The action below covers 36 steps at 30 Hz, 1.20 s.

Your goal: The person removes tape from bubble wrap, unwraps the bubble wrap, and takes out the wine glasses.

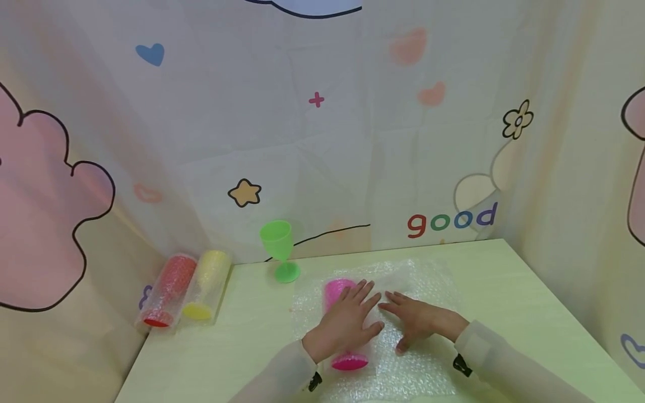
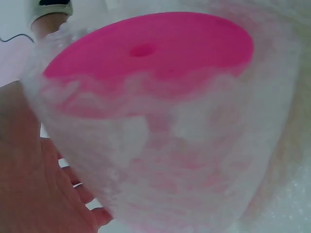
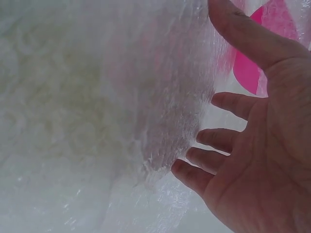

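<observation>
A pink plastic goblet (image 1: 349,361) lies on its side, its round base toward me, on a sheet of bubble wrap (image 1: 423,277). My left hand (image 1: 345,322) rests across the goblet's middle with fingers spread and straight. In the left wrist view the goblet's flat base (image 2: 194,41) shows through a layer of wrap, with the palm (image 2: 29,184) alongside. To the right of the goblet, my right hand (image 1: 418,319) lies over the wrap, fingers extended. The right wrist view has its fingertips (image 3: 187,174) touching the crinkled wrap without pinching it.
An unwrapped green goblet (image 1: 277,240) stands upright near the table's back edge. At the left lie two wrapped goblets, one red (image 1: 173,280) and one yellow (image 1: 211,274). A printed curtain (image 1: 327,145) surrounds the pale table (image 1: 524,313).
</observation>
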Available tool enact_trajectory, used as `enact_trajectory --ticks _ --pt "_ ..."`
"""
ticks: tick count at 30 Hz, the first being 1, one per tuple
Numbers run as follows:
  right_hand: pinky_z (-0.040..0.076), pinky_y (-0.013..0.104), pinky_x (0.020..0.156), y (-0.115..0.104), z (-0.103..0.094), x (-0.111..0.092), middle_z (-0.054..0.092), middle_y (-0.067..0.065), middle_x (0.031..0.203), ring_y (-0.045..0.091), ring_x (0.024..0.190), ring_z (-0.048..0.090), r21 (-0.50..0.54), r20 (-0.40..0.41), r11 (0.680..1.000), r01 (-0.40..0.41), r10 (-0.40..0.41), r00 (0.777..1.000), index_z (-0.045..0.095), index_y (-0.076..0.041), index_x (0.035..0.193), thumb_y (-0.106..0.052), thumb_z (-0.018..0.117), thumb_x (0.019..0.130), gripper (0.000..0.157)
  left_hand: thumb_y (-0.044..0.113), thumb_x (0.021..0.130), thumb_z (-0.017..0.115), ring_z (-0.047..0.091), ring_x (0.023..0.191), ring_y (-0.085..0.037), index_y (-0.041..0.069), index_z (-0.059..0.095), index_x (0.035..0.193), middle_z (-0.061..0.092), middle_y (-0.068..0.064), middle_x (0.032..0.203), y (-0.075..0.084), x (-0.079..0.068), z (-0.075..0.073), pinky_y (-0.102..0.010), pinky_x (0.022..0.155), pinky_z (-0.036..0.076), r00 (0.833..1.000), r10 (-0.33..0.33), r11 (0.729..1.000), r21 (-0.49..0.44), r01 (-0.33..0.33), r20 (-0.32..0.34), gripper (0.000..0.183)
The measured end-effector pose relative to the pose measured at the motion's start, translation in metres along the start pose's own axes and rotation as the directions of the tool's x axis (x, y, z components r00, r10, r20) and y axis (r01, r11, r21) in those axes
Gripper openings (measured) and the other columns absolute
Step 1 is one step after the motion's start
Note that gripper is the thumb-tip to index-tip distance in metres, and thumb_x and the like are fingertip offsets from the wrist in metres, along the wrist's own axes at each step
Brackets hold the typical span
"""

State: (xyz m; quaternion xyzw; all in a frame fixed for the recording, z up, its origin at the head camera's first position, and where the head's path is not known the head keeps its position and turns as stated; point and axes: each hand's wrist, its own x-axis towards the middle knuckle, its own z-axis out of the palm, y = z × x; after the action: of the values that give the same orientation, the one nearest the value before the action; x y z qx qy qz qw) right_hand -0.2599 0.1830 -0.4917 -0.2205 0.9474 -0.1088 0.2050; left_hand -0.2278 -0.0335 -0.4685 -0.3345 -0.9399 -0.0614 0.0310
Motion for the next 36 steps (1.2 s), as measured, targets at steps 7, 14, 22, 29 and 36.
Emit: enact_trajectory --ticks 7,14,22,29,36 --pt "0.032 0.066 0.111 0.001 0.001 0.000 0.023 0.011 0.164 0.037 0.151 0.021 -0.002 -0.002 1.000 0.004 -0.004 1.000 0.040 -0.025 0.150 -0.047 0.088 0.063 0.102 0.057 0.098 0.042 0.020 0.153 -0.022 0.021 0.040 0.151 0.029 -0.004 0.162 -0.004 -0.003 0.011 -0.047 0.124 0.018 0.999 -0.021 0.999 0.047 0.019 0.038 0.064" --pt "0.032 0.066 0.111 -0.001 0.000 -0.002 0.022 0.012 0.164 0.038 0.151 0.021 0.004 -0.003 1.000 0.010 -0.010 1.000 0.040 -0.024 0.150 -0.046 0.087 0.064 0.100 0.056 0.097 0.044 0.020 0.153 -0.023 0.020 0.039 0.152 0.028 -0.004 0.163 -0.014 -0.013 0.010 -0.048 0.125 0.016 0.998 -0.042 0.999 0.032 0.041 0.036 0.066" --pt "0.032 0.065 0.111 -0.001 0.002 -0.003 0.023 0.012 0.164 0.037 0.151 0.021 0.001 -0.008 1.000 0.013 -0.013 1.000 0.040 -0.023 0.150 -0.046 0.088 0.064 0.101 0.055 0.096 0.047 0.021 0.153 -0.023 0.017 0.041 0.151 0.029 -0.006 0.162 -0.028 -0.026 0.014 -0.048 0.124 0.018 0.999 -0.044 0.999 0.006 0.044 -0.004 0.066" --pt "0.032 0.065 0.112 0.001 0.004 0.000 0.022 0.010 0.164 0.036 0.151 0.021 -0.005 0.000 1.000 0.005 -0.005 1.000 0.040 -0.025 0.150 -0.049 0.087 0.063 0.101 0.054 0.097 0.045 0.020 0.153 -0.024 0.014 0.040 0.151 0.027 -0.007 0.163 -0.040 -0.039 0.013 -0.048 0.123 0.020 0.999 -0.037 0.999 -0.018 0.036 -0.027 0.067" --pt "0.030 0.064 0.113 0.003 0.003 0.000 0.021 0.010 0.165 0.036 0.152 0.019 0.008 -0.003 1.000 0.004 -0.004 1.000 0.040 -0.025 0.150 -0.048 0.088 0.063 0.102 0.053 0.097 0.046 0.015 0.154 -0.023 0.013 0.037 0.152 0.022 -0.004 0.164 -0.054 -0.048 0.012 -0.045 0.125 0.017 0.998 -0.054 0.996 -0.071 0.052 -0.024 0.068"
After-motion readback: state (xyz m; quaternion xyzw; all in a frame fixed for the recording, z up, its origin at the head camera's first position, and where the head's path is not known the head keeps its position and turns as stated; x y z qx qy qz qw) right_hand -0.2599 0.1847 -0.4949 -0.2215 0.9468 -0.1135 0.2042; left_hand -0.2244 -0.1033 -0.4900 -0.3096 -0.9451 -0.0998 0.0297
